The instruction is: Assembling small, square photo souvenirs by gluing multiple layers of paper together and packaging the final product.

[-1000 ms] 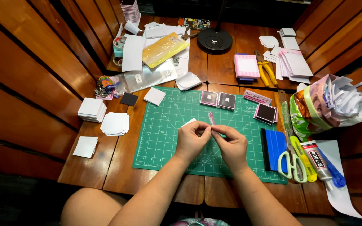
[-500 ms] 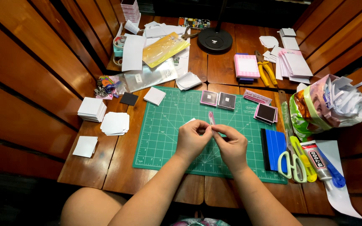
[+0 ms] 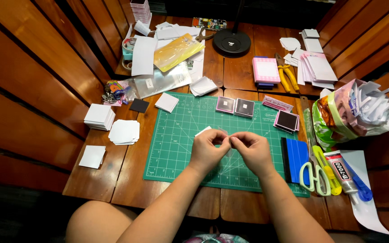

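Left hand: the left hand (image 3: 207, 150) is hovering over the middle of the green cutting mat (image 3: 176, 144), fingers curled in and pinching at something very small between thumb and forefinger.
Right hand: the right hand (image 3: 252, 150) is meeting it fingertip to fingertip, closed in the same tight pinch; the thing that the 2 hands are sharing is too small to make out.
Work piece: a small white card (image 3: 202, 131) is lying on the mat just above the left hand, partly hidden by the knuckles.
Done so far: 3 small pink-edged dark squares (image 3: 235, 106) are sitting finished-looking along the top of the mat, with another (image 3: 287, 120) to their right, so I am judging the work to be partly through.
Left to do: stacks of white squares (image 3: 99, 116) and loose ones (image 3: 124, 132) are waiting on the wooden counter (image 3: 91, 186) to the left, seemingly untouched.
Tools at right: a blue scraper (image 3: 296, 158), green-handled scissors (image 3: 312, 174), a tube of glue (image 3: 342, 171) and a blue knife (image 3: 360, 185) are lying side by side beyond the right hand.
Further off: a crumpled bag of paper scraps (image 3: 356, 112), a pink pad (image 3: 265, 70), yellow pliers (image 3: 287, 77) and a round black lamp base (image 3: 232, 42) are standing well apart from the hands.
In the way: nothing is lying between the hands and the mat; the tools are crowding its right edge closely.
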